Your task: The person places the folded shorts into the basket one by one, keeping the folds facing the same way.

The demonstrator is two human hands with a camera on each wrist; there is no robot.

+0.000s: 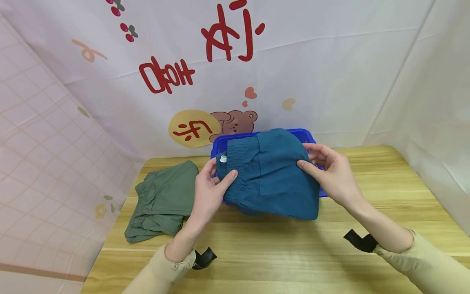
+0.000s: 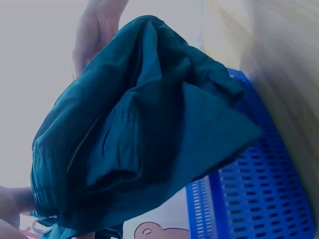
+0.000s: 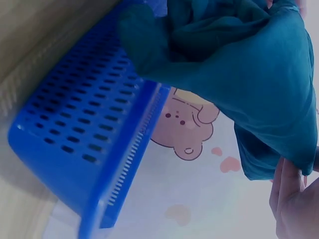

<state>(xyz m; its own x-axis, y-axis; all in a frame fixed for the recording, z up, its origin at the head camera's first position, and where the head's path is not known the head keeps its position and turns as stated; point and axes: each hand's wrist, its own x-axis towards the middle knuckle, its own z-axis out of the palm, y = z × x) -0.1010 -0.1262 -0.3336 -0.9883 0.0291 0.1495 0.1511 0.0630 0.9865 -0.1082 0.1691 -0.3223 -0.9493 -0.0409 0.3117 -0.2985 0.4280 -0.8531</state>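
The left hand (image 1: 211, 190) pinches the elastic waistband end of a pair of teal shorts (image 1: 269, 175), thumb on top and fingers tucked behind the cloth, so only the thumb and knuckles show from the head camera. A small white tag (image 1: 223, 159) sits at the waistband just above that thumb; what it says is too small to read. The right hand (image 1: 328, 171) grips the opposite edge of the shorts, fingers curled over the fabric, fingertips partly buried in the folds.

The shorts hang bunched between the two hands, above the near part of a blue basket (image 1: 299, 134), and cover most of it; only its back rim and a strip on the right show from above. In the left wrist view the shorts fill the frame and the slotted basket wall (image 2: 259, 194) appears lower right, blurred. In the right wrist view the basket (image 3: 84, 134) shows from the side, and only the edge of the right hand shows in the corner.

A green garment (image 1: 161, 200) lies crumpled on the wooden table (image 1: 367, 228), left of the left hand and apart from it. A printed backdrop (image 1: 220, 81) hangs behind.
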